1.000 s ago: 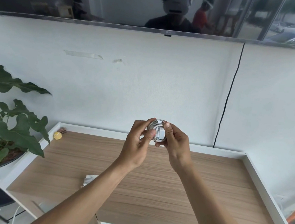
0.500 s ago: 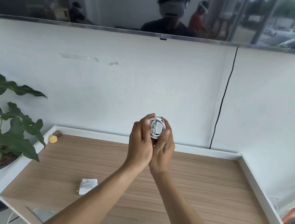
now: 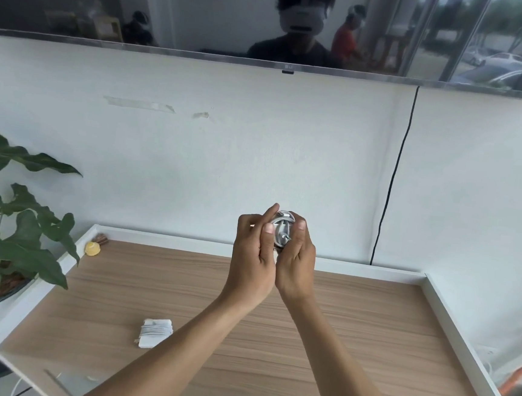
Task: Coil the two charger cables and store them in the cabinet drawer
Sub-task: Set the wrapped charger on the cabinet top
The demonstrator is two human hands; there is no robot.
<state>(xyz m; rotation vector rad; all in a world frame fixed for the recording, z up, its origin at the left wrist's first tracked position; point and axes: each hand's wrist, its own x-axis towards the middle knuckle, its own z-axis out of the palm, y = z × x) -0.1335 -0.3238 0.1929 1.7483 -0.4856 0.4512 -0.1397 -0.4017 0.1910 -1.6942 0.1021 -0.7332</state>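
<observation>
Wooden rimmed cabinet top (image 3: 367,333) holds one bundled white cable (image 3: 155,332).

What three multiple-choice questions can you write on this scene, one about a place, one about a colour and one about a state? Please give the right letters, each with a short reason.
1. Where is the bundled cable that no hand holds?
A. in an open drawer
B. on the wooden top, near its front left
C. on a chair

2. What colour is the small round object in the back left corner of the top?
A. yellow
B. blue
C. black

3. In what state is the held cable?
A. stretched out straight
B. hanging loose from one hand
C. wound into a small coil

Answers: 1 B: it lies flat on the wood. 2 A: its surface is plainly yellow. 3 C: the left hand and the right hand grip the coil between them.
</observation>
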